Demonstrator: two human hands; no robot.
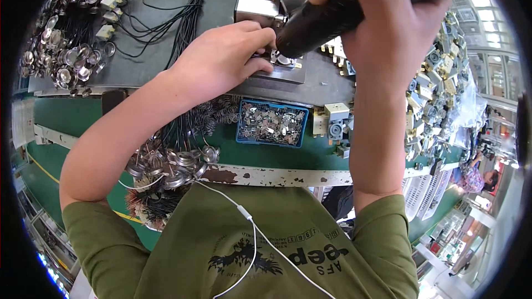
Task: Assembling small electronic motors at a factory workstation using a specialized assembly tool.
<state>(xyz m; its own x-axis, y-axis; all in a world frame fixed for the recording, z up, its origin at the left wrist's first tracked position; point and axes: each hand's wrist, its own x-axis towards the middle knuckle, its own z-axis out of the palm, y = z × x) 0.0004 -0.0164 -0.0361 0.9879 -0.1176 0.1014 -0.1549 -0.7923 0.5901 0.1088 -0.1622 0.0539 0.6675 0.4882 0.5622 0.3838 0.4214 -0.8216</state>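
My right hand [382,27] is wrapped round a thick black cylindrical tool [324,24], which slants down to the left. The tool's lower end comes down at a small round metal part [284,60] on a steel fixture [288,74]; whether it touches is hard to see. Just left of that end, my left hand [227,52] has its thumb and fingers drawn together at the fixture. Whatever lies between those fingers is hidden. Behind the fixture stands a shiny metal block [257,8].
A blue tray [271,143] of small metal pieces lies nearer me. Grey-and-cream switch-like units [429,88] are heaped on the right. Round metal caps on wires [72,58] pile up at far left, beside black cables [191,16]. Another person [474,180] is far right.
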